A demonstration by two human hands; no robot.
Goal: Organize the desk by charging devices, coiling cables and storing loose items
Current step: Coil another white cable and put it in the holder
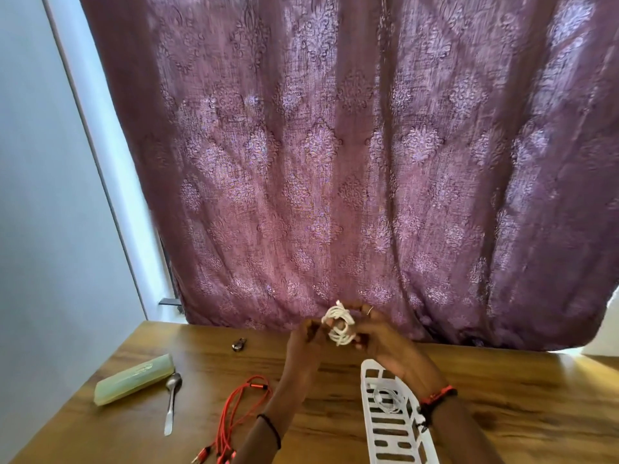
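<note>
Leftmost, wall [50,195]: pale, plain, running down to the desk's far left corner.

Case [134,380]: pale green, long, lying flat on the desk at a slant, near the left edge.

Spoon [172,401]: metal, just right of the case, bowl pointing away from the person, handle pointing towards them.

Small dark item [239,344]: near the desk's far edge, left of the hands; too small to identify.

Red cable [241,416]: loose bundle on the desk, lying beside and partly under the left forearm, plugs at the near end.

Left hand [306,339]: raised above the desk, fingers curled, pinching the left side of the coil. Black band on the wrist.

Coil [338,326]: white cable wound into a small tight bundle, held in the air between both hands, above the far part of the desk and in front of the curtain's hem.

Right hand [378,336]: raised, thumb and fingers curled round the right side of the coil; a thin ring on one finger. Red and black bands on the wrist.

Basket [378,440]: white, slotted, oblong, on the desk under the right forearm; a second white cable [388,398] lies coiled inside.

Curtain [469,162]: mauve, patterned, hanging behind the desk.

Desk [519,413]: wood-grain top.
</note>
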